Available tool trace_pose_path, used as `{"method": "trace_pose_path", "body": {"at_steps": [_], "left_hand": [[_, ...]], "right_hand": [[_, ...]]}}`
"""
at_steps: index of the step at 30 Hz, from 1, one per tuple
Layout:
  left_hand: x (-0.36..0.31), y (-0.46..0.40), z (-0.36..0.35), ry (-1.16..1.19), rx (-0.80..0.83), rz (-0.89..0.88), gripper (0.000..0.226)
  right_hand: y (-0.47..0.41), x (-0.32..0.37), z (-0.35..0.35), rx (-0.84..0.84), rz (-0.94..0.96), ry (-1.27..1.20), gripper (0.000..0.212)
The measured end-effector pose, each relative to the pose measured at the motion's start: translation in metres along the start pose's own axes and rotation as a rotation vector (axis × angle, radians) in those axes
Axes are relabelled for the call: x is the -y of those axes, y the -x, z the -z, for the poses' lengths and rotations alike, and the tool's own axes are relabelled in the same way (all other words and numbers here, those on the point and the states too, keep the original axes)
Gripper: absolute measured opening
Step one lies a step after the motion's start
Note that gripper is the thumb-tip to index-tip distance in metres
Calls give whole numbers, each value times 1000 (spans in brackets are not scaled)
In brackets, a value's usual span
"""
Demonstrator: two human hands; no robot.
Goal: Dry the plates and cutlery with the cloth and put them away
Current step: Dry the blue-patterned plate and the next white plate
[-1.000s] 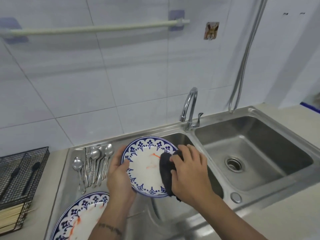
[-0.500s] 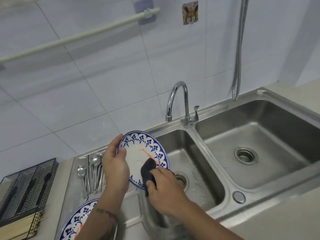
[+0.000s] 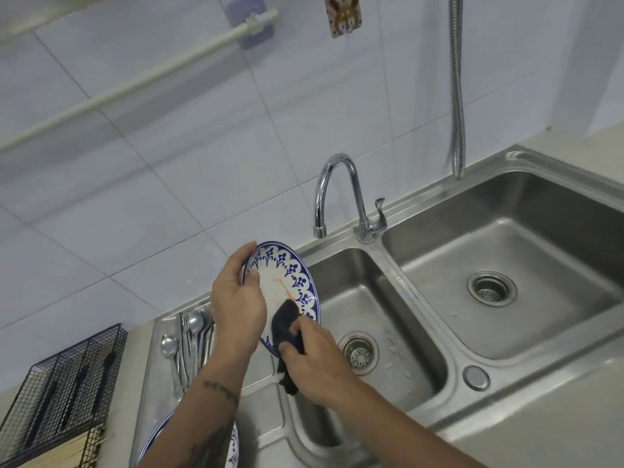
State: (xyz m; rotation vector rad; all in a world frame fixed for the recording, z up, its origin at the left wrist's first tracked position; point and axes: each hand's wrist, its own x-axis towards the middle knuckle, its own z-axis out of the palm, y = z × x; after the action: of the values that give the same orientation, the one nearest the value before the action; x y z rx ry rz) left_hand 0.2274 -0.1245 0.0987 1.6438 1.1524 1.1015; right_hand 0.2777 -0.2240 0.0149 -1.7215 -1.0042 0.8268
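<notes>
While left hand [image 3: 238, 309] grips plate [image 3: 287, 282], right hand [image 3: 315, 359] pinches cloth [image 3: 285, 324].

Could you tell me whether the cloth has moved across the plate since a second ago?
Yes. The dark cloth sat at the plate's right rim; now the right hand presses it near the lower rim, below the orange mark.

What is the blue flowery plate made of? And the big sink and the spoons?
The plate looks like glazed ceramic: smooth, glossy white with a painted blue border, though hard plastic could look similar. The sink looks like brushed stainless steel: grey, with a soft sheen. The spoons look like polished steel: bright and mirror-like.
</notes>
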Motion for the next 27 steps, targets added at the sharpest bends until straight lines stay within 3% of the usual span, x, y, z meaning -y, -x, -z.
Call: {"method": "trace_pose_path", "body": {"at_steps": [8,13,19,23,25,27], "left_hand": [[-3,-6,2,33,0,-27,47],[-3,-4,15,174,-28,33,47],[16,2,56,487,-90,229,44],[33,12,86,684,-91,332,43],[39,11,101,708,-95,347,43],[44,8,116,694,-98,346,44]], "right_hand": [[-4,7,5,-24,9,24,12],[0,16,6,71,149,110,54],[-8,31,4,202,388,149,57],[-25,42,2,247,548,678,58],[-30,50,4,123,488,1007,60],[-25,63,5,2,373,1173,60]]}}
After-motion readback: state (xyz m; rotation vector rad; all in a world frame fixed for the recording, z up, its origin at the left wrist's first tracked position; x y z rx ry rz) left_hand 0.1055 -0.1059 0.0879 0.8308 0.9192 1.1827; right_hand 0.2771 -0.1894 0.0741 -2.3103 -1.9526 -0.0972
